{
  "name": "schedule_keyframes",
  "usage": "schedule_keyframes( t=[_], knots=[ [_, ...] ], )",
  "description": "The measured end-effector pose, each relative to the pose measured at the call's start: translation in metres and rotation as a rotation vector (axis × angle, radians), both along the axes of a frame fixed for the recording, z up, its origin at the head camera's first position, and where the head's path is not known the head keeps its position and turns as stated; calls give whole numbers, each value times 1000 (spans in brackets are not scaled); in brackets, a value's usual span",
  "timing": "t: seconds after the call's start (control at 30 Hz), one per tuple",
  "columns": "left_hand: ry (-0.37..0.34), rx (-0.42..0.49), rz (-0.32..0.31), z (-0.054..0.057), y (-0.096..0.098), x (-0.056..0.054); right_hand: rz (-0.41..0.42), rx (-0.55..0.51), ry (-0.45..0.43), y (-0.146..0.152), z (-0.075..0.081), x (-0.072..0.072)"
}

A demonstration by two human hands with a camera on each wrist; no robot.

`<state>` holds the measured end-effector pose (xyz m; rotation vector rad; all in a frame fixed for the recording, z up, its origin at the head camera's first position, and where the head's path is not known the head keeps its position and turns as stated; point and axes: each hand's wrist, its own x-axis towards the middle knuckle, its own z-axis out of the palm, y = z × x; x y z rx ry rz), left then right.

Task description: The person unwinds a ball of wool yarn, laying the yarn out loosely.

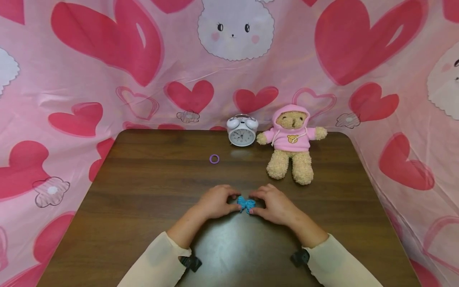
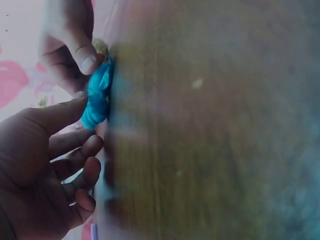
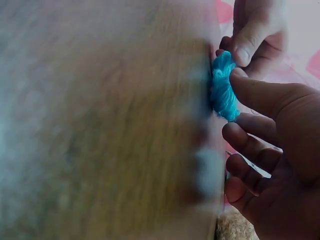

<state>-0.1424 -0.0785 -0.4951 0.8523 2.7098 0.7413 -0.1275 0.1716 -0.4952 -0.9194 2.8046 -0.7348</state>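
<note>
Pink cloth printed with red hearts and white fluffy faces hangs behind and along both sides of a dark wood-grain desk. Two forearms in cream sleeves reach in from the near edge and slant toward each other, each with a small black device at the cuff. Both hands are low over the desk, set nearly as mirror images, thumbs on the person's side and forefingers on the far side.

Between them, near the middle of the desk, is a blue yarn bow. Its long axis runs left to right, from one hand to the other; one looped end points to the left hand, the other to the right hand, and the middle is gathered narrow. Thumb and forefinger of each hand pinch the loops at that hand's own end. The remaining fingers are bent, spread apart and off the yarn. Whether the bow bears fully on the desk is hard to tell.

Beyond the hands lie a purple ring and, toward the back, a white alarm clock, with a teddy bear in a pink hoodie just beside it on the right.
</note>
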Motion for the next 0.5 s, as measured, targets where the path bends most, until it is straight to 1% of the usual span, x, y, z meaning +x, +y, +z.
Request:
schedule_keyframes(
  t=[0.1, 0.2, 0.5],
  knots=[
    [10, -22, -5, 0, 3, 0, 16, 6, -6, -2, -1, -1],
    [8, -24, -2, 0, 5, 0, 27, 18, -6, -3, -2, -1],
    [-36, -23, 20, 5, 9, 1, 35, 3, 12, -5, -3, -4]
  ],
)
